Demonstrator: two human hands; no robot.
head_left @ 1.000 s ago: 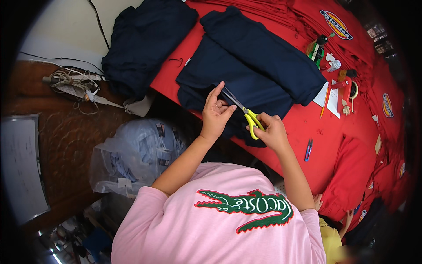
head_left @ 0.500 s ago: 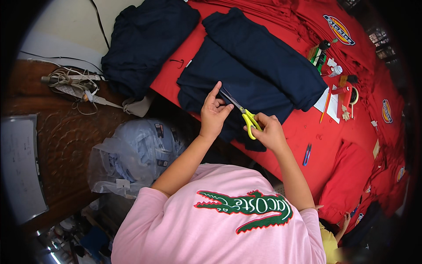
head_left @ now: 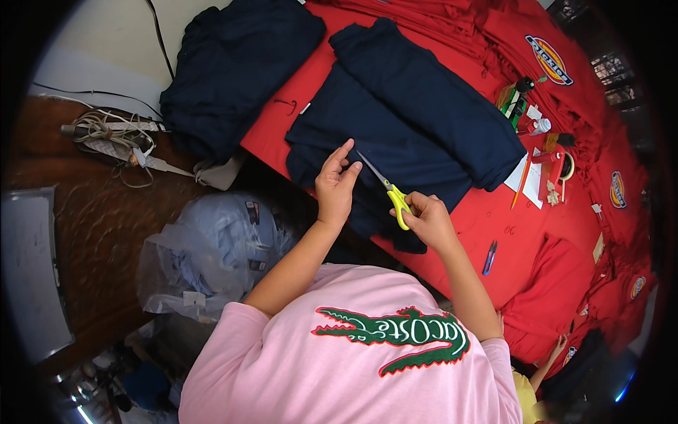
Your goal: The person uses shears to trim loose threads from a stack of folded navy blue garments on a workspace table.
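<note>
My right hand (head_left: 429, 219) grips the yellow-green handles of a pair of scissors (head_left: 397, 201). Their blades are together and point up and left over a navy blue garment (head_left: 417, 113). Close to the blade tips, my left hand (head_left: 336, 189) is raised with its index finger stretched out and the thumb apart from it. No object shows in that hand; a thin thread would be too small to make out. The garment lies partly folded on a red-covered table (head_left: 452, 265), its near edge hanging over the side below my hands.
A second navy pile (head_left: 236, 71) lies at the far left. To the right are a blue cutter (head_left: 490, 258), a pencil (head_left: 521, 181), a tape roll (head_left: 567, 167) and red garments (head_left: 558, 275). Bagged blue clothing (head_left: 219, 240) stands left of me. Another person's arm (head_left: 551, 360) shows at lower right.
The scissors' handles have come together, closing the blades. My left hand has shifted slightly left and down, away from the blades, with its fingers less spread.
</note>
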